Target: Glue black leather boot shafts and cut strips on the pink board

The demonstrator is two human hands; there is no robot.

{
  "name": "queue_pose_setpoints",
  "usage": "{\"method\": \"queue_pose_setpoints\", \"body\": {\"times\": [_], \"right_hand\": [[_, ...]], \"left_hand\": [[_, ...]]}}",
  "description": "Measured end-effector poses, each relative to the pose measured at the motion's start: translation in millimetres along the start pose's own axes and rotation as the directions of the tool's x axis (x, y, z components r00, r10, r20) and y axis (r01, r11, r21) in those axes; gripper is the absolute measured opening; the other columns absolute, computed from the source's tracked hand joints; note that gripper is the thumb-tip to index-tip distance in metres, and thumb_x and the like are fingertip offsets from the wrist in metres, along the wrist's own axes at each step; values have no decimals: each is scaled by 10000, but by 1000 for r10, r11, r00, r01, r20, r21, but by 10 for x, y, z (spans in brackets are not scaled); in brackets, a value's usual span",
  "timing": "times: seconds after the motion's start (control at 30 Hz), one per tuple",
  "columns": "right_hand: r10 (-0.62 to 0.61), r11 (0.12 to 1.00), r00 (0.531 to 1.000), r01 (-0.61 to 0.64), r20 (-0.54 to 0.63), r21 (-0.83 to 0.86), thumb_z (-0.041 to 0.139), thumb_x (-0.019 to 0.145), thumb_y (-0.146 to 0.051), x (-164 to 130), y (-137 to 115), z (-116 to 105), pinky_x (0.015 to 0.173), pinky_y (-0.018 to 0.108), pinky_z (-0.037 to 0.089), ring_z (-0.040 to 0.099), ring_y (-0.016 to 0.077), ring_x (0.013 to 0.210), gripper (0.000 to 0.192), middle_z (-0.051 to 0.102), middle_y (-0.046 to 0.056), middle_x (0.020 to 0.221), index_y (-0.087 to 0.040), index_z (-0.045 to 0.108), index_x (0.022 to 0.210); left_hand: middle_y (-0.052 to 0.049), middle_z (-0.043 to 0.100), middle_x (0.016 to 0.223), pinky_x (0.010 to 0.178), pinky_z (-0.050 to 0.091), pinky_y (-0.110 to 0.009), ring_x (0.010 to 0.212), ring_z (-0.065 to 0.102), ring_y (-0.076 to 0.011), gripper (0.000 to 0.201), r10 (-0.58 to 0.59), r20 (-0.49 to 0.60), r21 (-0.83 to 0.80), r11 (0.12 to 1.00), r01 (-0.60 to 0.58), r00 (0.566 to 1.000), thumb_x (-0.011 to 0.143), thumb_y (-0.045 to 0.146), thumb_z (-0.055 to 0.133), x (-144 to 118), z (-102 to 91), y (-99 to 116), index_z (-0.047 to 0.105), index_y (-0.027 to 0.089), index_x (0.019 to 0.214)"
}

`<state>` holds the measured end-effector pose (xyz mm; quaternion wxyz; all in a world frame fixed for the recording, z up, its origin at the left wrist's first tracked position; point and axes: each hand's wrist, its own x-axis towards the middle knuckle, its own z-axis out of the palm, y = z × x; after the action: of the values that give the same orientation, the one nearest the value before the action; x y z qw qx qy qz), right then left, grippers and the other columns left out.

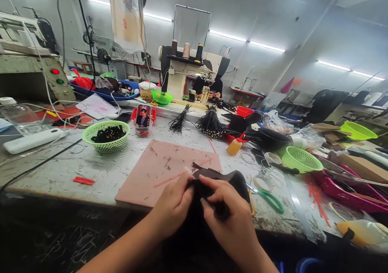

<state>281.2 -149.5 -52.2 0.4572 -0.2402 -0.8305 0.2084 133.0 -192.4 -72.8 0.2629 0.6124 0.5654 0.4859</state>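
Left hand point(174, 198): at the near edge of the pink board point(142, 178); grip closed, thumb and forefinger pinching the dark pliable piece point(220, 176).
Right hand point(230, 204): near the pink board's near right corner; grip curled, grasping the same piece.
Dark pliable piece: between both hands, upper part spread over the pink board's near right corner; lower extent lost in shadow.
Green-handled scissors point(271, 199): right of the pink board, partly hidden.
Red strip point(84, 180): left of the pink board, on the desk point(54, 170).
Pink board: flat, scuffed; thin orange strip point(169, 179) across it.
Green basket point(107, 147): left of the pink board, holding black pieces.
Red-tipped bottle point(234, 147): just beside the pink board's far right corner.
Phone point(143, 116): beyond its far left corner, propped up, screen lit.
Black cord bundles point(210, 123): beyond the pink board.
Sewing machine point(177, 79): well beyond it, bearing thread cones point(186, 51).
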Motion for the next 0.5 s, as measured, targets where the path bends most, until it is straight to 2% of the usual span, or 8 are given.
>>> {"method": "queue_pose_setpoints", "body": {"times": [0.17,0.3,0.5], "right_hand": [[16,1000,1000,-16,12,-14,522,723,-92,0,-23,4,765,358,518,625,199,911,154,682,59,1012,-227,451,702],[35,999,999,-35,11,-9,507,741,-101,-8,-42,27,765,357,513,619,200,915,158,684,56,1008,-226,428,684],[97,995,994,-98,44,26,497,755,-115,-12,-77,48,727,341,517,626,199,888,167,688,58,992,-228,398,681]], "left_hand": [[-39,641,861,708,433,-303,766,586,-190,256,-37,10,96,995,36,999,903,288,293,20,18,-27,533,202,925],[-48,628,767,669,428,-300,726,591,-200,280,-72,-30,153,985,76,997,893,290,286,40,38,-10,539,196,820],[-43,622,726,676,431,-299,751,596,-207,270,-81,-50,149,985,88,995,872,258,308,44,59,10,548,199,763]]}}
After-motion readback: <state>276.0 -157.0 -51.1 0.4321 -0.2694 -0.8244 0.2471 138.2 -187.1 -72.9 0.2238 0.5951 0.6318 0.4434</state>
